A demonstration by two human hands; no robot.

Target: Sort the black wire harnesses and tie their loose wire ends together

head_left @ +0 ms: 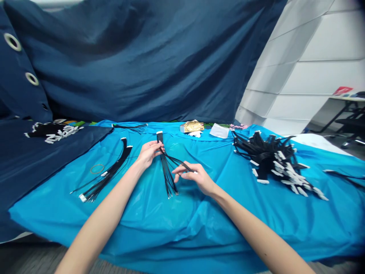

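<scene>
One bundle of thin black cables [167, 167] is held at table centre. Its upper part is pinched by the left hand [148, 153]; one strand is pinched off to the side by the right hand [196, 177]. A 2nd flat bundle [110, 173] and 1 rubber band [97, 168] lie to the left; 1 big heap of cables w/ white connectors [276, 161] lies to the right. The table is covered w/ a bright blue plastic sheet [199, 220]; a dark blue curtain [148, 57] hangs behind, white wall at right.
</scene>
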